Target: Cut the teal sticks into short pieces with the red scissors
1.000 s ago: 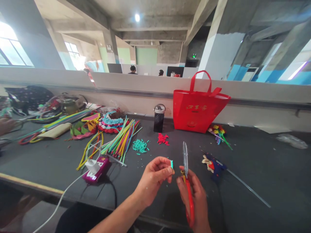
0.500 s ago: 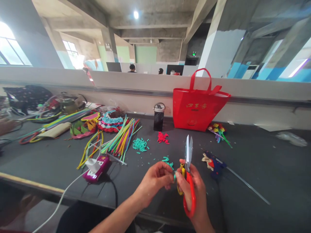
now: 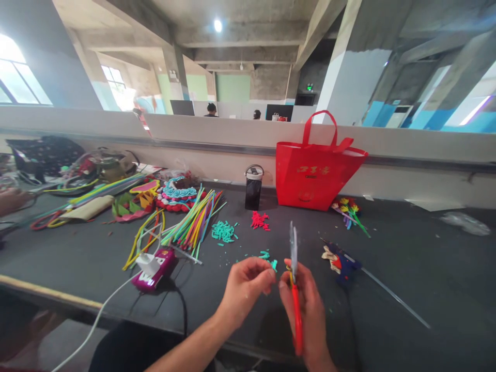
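Observation:
My right hand [image 3: 306, 310] grips red-handled scissors [image 3: 294, 279], blades pointing up and away. My left hand [image 3: 248, 287] is pinched closed just left of the blades, on something I cannot make out. A few teal pieces [image 3: 268, 257] lie on the dark table [image 3: 406, 268] just beyond my fingers. Farther back are a teal pile [image 3: 223, 231] and a red pile [image 3: 259, 220] of short cut pieces. A bundle of coloured pipe cleaners [image 3: 191, 222] fans out to the left.
A red tote bag [image 3: 315, 170] and a black bottle [image 3: 253, 188] stand at the back. A glue gun [image 3: 343, 263] lies right of my hands. A magenta device with a white plug [image 3: 153, 268] sits left. Craft clutter [image 3: 96, 191] fills the far left.
The small teal piece held in my left fingers a second ago is no longer seen. Teal bits now lie on the table beyond my hands. The scissors turned edge-on.

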The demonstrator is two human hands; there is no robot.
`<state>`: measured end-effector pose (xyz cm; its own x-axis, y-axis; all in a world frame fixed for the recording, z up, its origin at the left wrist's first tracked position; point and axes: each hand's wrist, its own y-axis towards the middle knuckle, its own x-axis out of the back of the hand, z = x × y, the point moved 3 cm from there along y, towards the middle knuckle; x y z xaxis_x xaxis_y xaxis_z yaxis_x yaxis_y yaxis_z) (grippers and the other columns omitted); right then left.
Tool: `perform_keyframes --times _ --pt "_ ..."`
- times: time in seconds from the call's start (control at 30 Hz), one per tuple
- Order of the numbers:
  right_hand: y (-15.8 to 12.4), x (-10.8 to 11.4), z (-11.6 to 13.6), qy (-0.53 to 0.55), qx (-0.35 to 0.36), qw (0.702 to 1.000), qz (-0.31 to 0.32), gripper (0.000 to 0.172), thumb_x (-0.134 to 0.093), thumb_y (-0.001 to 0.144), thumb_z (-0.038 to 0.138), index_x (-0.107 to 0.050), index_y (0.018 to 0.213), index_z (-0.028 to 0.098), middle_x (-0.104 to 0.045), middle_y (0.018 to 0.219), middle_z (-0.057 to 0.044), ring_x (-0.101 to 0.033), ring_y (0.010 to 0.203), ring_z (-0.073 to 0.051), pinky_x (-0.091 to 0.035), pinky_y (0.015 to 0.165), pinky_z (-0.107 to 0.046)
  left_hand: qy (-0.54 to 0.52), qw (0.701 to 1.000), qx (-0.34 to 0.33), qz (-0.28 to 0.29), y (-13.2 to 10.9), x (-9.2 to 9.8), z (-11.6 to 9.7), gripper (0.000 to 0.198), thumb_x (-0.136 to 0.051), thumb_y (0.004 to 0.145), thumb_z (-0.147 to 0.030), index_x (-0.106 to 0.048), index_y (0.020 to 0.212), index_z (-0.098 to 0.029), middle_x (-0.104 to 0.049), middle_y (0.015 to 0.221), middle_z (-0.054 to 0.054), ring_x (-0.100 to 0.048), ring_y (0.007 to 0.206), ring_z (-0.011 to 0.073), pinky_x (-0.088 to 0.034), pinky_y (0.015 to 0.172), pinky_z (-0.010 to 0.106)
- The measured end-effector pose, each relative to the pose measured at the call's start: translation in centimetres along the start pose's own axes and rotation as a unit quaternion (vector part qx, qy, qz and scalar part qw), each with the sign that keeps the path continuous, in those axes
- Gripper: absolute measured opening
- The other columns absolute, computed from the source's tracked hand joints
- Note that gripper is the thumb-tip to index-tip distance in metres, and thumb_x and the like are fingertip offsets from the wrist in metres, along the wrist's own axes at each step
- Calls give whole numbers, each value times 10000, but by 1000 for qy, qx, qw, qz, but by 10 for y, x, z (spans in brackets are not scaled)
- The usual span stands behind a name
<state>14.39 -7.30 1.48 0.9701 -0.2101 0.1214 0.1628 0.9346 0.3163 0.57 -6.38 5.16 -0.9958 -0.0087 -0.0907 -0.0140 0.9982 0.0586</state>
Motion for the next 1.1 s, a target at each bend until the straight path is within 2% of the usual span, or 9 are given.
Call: perform_keyframes --times 0.1,0.27,0.4,0.6,0.93,1.1 --pt "-10 -1 -15 -79 49 996 9 421 -574 761 198 -570 1181 215 -682 976 -37 -674 788 -174 -556 691 -279 -128 991 33 -5 0 2 -5 162 -726 741 -286 -675 732 -132 -644 674 19 -504 531 86 -408 551 216" --pt "-18 -4 -21 -136 126 982 28 482 -562 748 133 -545 1219 232 -645 1122 -71 -649 970 -216 -553 764 -322 -160 986 34 5 -2 -1 -10 199 -762 731 -304 -684 712 -122 -645 675 24 -509 541 80 -404 550 208" --pt "-16 -4 -13 -152 161 975 30 510 -558 743 98 -526 1234 231 -640 1089 -75 -640 976 -229 -552 767 -341 -163 985 42 23 -3 -3 -7 210 -773 725 -306 -687 696 -116 -639 668 28 -493 553 84 -392 547 211" --pt "-16 -5 -8 -153 183 970 37 501 -545 765 88 -517 1242 236 -639 1092 -77 -645 965 -227 -551 782 -351 -165 984 46 41 -4 -3 -6 211 -767 738 -310 -688 705 -116 -645 676 33 -491 573 90 -386 560 216" --pt "-17 -5 -4 -143 192 971 17 387 -559 810 132 -572 1180 246 -710 964 -27 -705 829 -178 -567 675 -252 -170 983 57 39 -4 -4 -8 200 -776 721 -302 -691 715 -121 -640 665 24 -485 564 88 -382 554 217" --pt "-21 -5 -14 -150 188 970 -19 369 -574 810 184 -620 1175 212 -751 959 -45 -734 808 -202 -584 690 -275 -164 984 55 43 -3 -5 -8 202 -769 720 -304 -696 720 -116 -640 666 33 -494 577 99 -383 555 219"
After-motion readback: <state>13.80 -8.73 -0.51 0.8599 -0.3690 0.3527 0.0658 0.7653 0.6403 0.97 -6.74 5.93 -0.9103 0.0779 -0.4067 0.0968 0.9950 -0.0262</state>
